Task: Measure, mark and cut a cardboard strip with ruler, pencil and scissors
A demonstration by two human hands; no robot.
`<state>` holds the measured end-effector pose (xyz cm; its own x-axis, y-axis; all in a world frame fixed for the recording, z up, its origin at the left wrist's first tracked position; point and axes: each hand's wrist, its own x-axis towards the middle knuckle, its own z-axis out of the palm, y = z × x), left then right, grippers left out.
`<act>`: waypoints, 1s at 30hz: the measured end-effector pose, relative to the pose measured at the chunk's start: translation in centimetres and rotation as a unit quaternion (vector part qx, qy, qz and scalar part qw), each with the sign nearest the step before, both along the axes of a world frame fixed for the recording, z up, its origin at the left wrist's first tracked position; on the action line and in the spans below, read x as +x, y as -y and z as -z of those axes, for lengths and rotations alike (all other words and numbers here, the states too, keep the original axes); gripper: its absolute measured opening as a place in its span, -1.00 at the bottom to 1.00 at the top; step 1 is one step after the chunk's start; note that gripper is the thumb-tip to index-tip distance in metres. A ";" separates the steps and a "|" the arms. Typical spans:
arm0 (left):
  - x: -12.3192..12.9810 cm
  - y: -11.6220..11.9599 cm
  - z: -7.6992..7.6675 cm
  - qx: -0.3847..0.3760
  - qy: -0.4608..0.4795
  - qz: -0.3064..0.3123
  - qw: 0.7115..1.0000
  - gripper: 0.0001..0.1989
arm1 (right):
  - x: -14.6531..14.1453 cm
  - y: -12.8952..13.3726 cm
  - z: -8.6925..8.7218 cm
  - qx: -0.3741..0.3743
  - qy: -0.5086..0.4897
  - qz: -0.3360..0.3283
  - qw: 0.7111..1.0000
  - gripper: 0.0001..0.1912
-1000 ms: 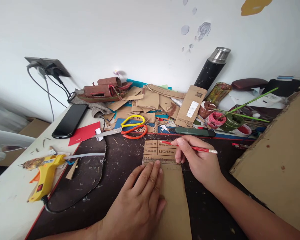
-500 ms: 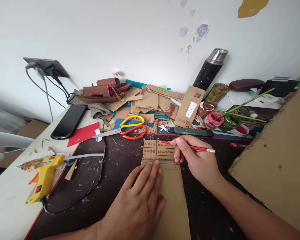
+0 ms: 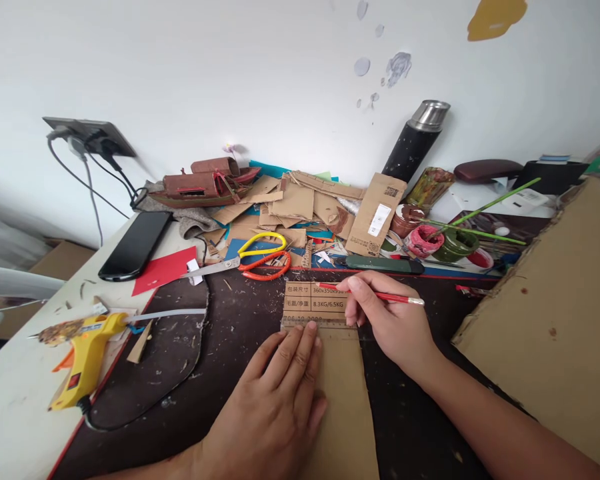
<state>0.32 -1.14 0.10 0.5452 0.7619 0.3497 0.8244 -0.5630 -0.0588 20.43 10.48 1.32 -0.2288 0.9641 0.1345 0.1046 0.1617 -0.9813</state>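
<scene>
L hand (image 3: 277,393) lies flat, fingers straight, on a clear ruler (image 3: 337,329) set across the cardboard strip (image 3: 345,407), which is on the dark surface (image 3: 190,413) in front. R hand (image 3: 393,323) grips a red pencil (image 3: 395,298) btwn thumb & fingers, tip over the strip's printed end; can't tell if touching. Scissors (image 3: 264,272) & box cutter (image 3: 385,265) lie just beyond.

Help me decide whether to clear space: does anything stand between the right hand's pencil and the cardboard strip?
Nothing visible does: the red pencil in the right hand reaches over the printed end of the cardboard strip. The clear ruler crosses the strip under the left hand, nearer the person than the pencil tip.
</scene>
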 end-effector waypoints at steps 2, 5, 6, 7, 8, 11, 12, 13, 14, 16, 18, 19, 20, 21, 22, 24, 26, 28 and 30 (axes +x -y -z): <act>0.0 0.0 0.0 0.003 0.005 -0.001 1.000 -0.50 | 0.0 0.0 0.0 -0.001 -0.003 -0.001 1.000 -0.61; 0.1 0.0 0.1 0.003 0.014 -0.001 1.000 -0.51 | 0.0 0.1 0.1 0.000 -0.004 0.000 1.000 -0.60; 0.1 0.0 0.1 0.002 0.016 -0.001 1.000 -0.51 | 0.0 0.1 0.1 0.000 -0.003 -0.001 1.000 -0.59; 0.1 0.0 0.1 0.000 0.017 -0.001 1.000 -0.51 | 0.0 0.1 0.1 0.000 -0.002 -0.001 1.000 -0.59; 0.0 0.0 0.1 0.000 0.018 0.000 1.000 -0.51 | 0.0 0.1 0.1 0.000 -0.001 -0.001 1.000 -0.58; 0.0 0.0 0.1 -0.001 0.016 0.004 1.000 -0.50 | 0.1 0.1 0.1 0.001 0.002 -0.002 1.000 -0.58; 0.0 0.0 0.1 -0.001 0.016 0.004 1.000 -0.50 | 0.1 0.0 0.1 0.001 0.003 -0.003 1.000 -0.58; 0.0 -0.1 0.1 -0.001 0.016 0.004 1.000 -0.50 | 0.1 0.0 0.1 0.001 0.004 -0.003 1.000 -0.58; 0.0 -0.1 0.1 -0.001 0.017 0.003 1.000 -0.50 | 0.1 0.0 0.1 0.001 0.003 -0.003 1.000 -0.58; 0.0 -0.1 0.0 -0.002 0.019 0.003 1.000 -0.50 | 0.0 0.1 0.1 0.001 0.002 -0.002 1.000 -0.59; 0.0 -0.1 0.0 -0.004 0.020 0.003 1.000 -0.50 | 0.0 0.1 0.1 0.002 0.000 -0.001 1.000 -0.59; 0.0 -0.1 0.0 -0.005 0.020 0.003 1.000 -0.50 | 0.0 0.1 0.1 0.002 -0.001 -0.001 1.000 -0.60; 0.0 -0.1 0.1 -0.006 0.019 0.004 1.000 -0.50 | 0.0 0.1 0.1 0.002 0.000 -0.001 1.000 -0.60; 0.0 0.0 0.1 -0.006 0.017 0.004 1.000 -0.50 | 0.0 0.1 0.2 0.002 0.000 -0.001 1.000 -0.60; 0.0 0.0 0.1 -0.006 0.017 0.005 1.000 -0.49 | 0.0 0.1 0.2 0.001 0.000 -0.001 1.000 -0.60; -0.1 0.0 0.1 -0.005 0.016 0.008 1.000 -0.49 | 0.0 0.1 0.2 0.001 0.000 -0.001 1.000 -0.61; -0.1 0.0 0.2 -0.006 0.015 0.010 1.000 -0.49 | 0.0 0.1 0.2 0.003 -0.002 -0.001 1.000 -0.62; -0.1 0.0 0.2 -0.008 0.014 0.010 1.000 -0.48 | 0.0 0.1 0.2 0.003 -0.001 -0.003 1.000 -0.62; -0.1 0.0 0.2 -0.009 0.016 0.009 1.000 -0.48 | 0.0 0.1 0.1 0.002 0.000 -0.004 1.000 -0.61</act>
